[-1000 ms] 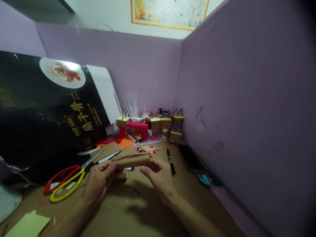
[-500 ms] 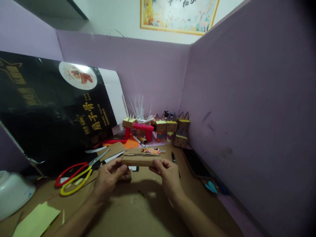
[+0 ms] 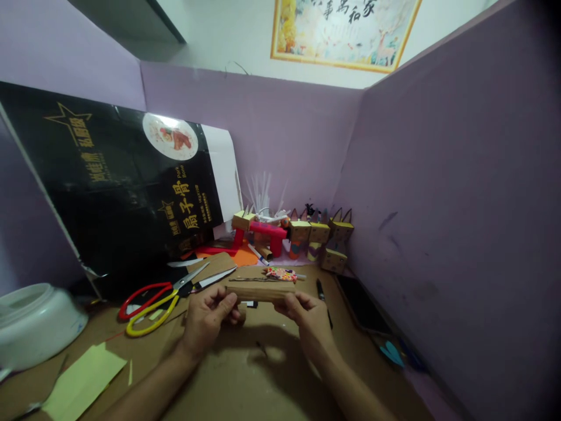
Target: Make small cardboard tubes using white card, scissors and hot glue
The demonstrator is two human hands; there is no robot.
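Note:
A brown cardboard strip (image 3: 260, 290), folded along its length, is held level above the table by both my hands. My left hand (image 3: 209, 318) pinches its left end between thumb and fingers. At the right end, my right hand (image 3: 309, 321) grips it the same way. Another small piece of cardboard shows partly behind the left fingers. Just beyond the strip lie a colourful patterned piece (image 3: 281, 273) and a thin dark wavy strip. To the left of my left hand are scissors (image 3: 155, 301) with one red and one yellow handle.
At the back stand several cardboard animal heads (image 3: 335, 260) and a red tube figure (image 3: 267, 230). A black printed carton (image 3: 123, 193) leans at left above a white pot (image 3: 41, 324) and yellow paper (image 3: 85, 380). A pen (image 3: 323, 298) and phone (image 3: 362, 301) lie right.
The whole view has shifted, so things appear farther right and slightly lower. Both hands keep hold of the cardboard strip, with little change in grip.

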